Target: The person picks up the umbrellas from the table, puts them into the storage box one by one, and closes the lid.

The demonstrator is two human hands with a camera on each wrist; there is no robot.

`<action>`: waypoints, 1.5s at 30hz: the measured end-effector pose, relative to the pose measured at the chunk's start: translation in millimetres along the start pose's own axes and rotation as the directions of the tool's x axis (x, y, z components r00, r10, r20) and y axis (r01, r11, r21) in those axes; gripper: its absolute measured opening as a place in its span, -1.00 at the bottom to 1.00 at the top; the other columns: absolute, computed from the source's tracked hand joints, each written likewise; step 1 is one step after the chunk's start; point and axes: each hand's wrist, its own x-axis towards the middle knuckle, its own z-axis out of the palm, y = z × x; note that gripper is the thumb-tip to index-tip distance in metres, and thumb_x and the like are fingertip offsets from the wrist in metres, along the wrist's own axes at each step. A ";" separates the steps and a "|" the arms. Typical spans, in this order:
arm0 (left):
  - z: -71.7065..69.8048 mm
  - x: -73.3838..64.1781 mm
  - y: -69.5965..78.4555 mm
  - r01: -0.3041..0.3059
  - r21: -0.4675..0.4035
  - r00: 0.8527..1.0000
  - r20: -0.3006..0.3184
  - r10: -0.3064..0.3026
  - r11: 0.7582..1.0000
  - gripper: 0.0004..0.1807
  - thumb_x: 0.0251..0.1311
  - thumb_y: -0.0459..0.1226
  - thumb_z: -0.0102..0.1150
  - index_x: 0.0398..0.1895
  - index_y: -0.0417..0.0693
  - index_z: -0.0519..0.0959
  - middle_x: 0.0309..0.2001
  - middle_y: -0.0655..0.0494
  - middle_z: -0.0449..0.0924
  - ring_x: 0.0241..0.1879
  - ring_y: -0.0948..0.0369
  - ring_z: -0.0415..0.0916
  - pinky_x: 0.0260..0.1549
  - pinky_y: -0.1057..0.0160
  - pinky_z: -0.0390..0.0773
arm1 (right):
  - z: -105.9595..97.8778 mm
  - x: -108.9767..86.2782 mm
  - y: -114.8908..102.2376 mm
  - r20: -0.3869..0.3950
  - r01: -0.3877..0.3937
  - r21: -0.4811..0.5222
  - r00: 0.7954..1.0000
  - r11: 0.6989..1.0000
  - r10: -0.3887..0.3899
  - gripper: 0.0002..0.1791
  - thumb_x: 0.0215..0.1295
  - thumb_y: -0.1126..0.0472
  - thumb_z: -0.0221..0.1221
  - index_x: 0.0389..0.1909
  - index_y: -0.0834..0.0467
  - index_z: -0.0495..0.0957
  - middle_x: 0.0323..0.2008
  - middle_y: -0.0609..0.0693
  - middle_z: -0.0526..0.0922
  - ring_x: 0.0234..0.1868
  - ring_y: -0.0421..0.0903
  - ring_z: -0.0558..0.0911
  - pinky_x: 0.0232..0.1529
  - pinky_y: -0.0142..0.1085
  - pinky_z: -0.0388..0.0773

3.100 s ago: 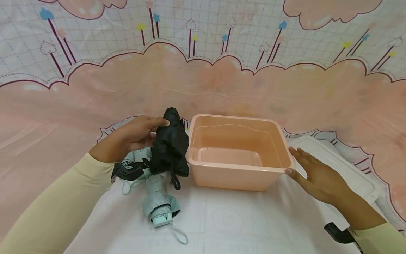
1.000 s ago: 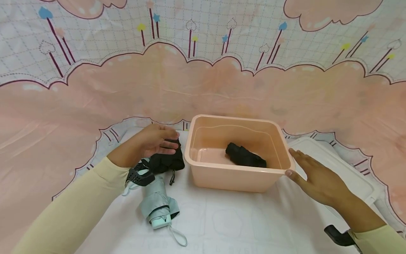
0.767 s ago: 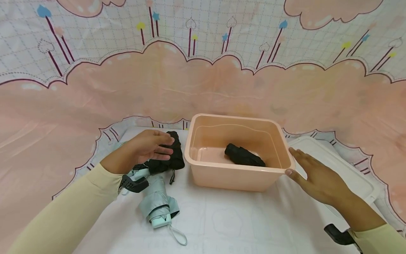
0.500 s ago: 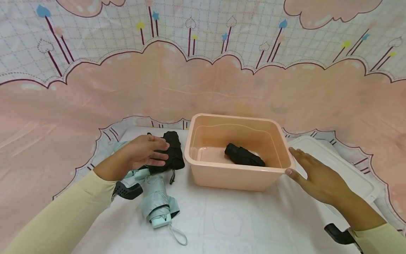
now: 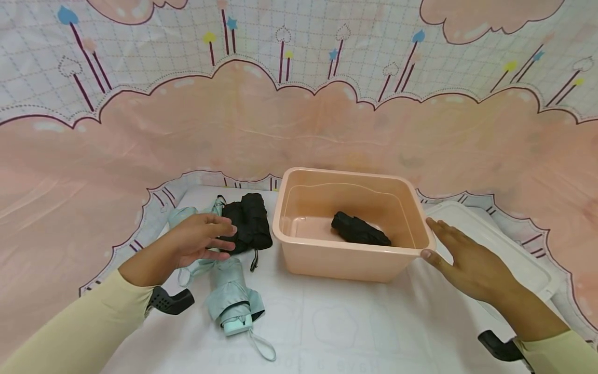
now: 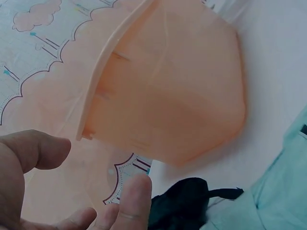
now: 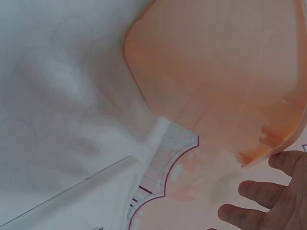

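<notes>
My left hand (image 5: 201, 239) hovers with spread fingers over the left group of folded umbrellas, holding nothing. Beside its fingertips lies a black folded umbrella (image 5: 254, 223), partly covered by the hand. In front of that is a pale green folded umbrella (image 5: 232, 301) with a wrist loop. Another pale green umbrella (image 5: 183, 214) is mostly hidden behind my left hand. Inside the peach plastic bin (image 5: 336, 259) rests a black folded umbrella (image 5: 359, 229). My right hand (image 5: 472, 265) touches the bin's right rim with extended fingertips; in the right wrist view the fingers (image 7: 259, 191) meet the rim.
A white lid (image 5: 490, 244) lies to the right of the bin, partly under my right forearm. White cloth (image 5: 336, 322) covers the table. Behind it hangs a peach, cloud-patterned backdrop (image 5: 345, 130).
About three seconds ago my left hand held a black umbrella left of the bin; one now lies inside. The emptied left hand has since drawn back leftward and down. My right hand stays at the rim.
</notes>
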 end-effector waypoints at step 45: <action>-7.0 -36.2 -93.9 0.169 -0.075 0.975 -0.131 -0.178 0.983 -0.18 0.40 -0.25 0.23 0.46 -0.47 -0.02 0.20 -0.36 0.45 0.02 -0.08 0.58 -0.14 -0.11 0.69 | -0.3 4.0 4.9 -0.011 0.009 -0.004 1.000 1.000 -0.009 -0.12 0.54 -0.30 -0.04 0.67 -0.04 -0.14 0.53 0.34 0.14 0.41 0.49 0.25 0.09 0.48 0.33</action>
